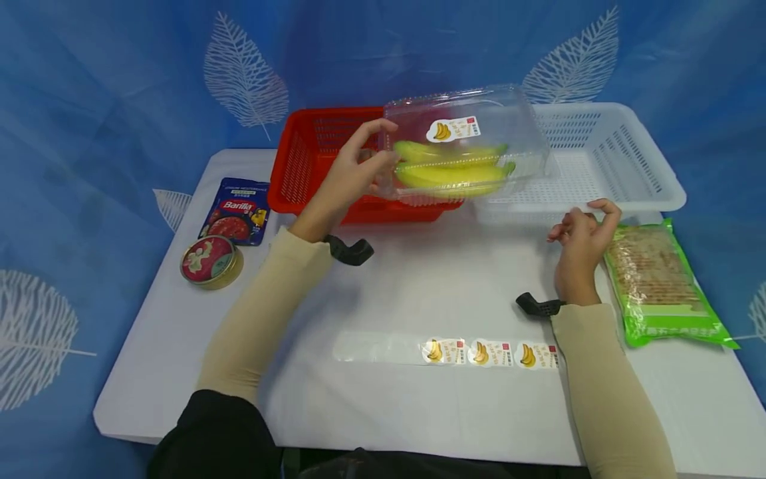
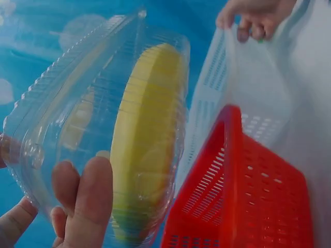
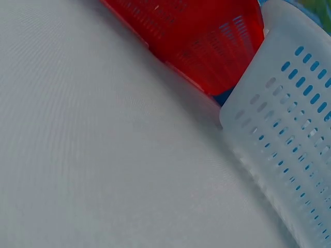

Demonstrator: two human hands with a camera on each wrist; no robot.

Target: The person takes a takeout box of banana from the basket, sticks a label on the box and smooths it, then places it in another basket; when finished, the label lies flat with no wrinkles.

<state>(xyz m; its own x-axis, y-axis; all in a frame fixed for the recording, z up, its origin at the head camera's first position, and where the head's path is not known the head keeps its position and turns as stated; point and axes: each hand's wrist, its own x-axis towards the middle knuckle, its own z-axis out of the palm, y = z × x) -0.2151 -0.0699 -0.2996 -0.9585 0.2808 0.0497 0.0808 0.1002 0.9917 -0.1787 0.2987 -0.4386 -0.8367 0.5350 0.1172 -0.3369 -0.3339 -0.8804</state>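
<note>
My left hand (image 1: 362,163) grips the left end of a clear plastic clamshell box (image 1: 509,123), thumb on the near side. Inside lie yellow bananas (image 1: 455,178), and a white banana sticker (image 1: 453,129) shows on the lid. In the left wrist view, the fingers (image 2: 95,191) pinch the ribbed edge of the box, which is held up over the baskets. My right hand (image 1: 583,243) has loosely bent fingers near the front rim of the white basket (image 1: 652,179), overlapping it in the head view. No part of that hand shows in the right wrist view.
A red basket (image 1: 293,156) stands left of the white one. At the left are a blue Barilla pouch (image 1: 239,206) and a round tin (image 1: 212,261). A green-edged food pack (image 1: 664,283) lies right. Near the front is a strip of banana stickers (image 1: 491,352).
</note>
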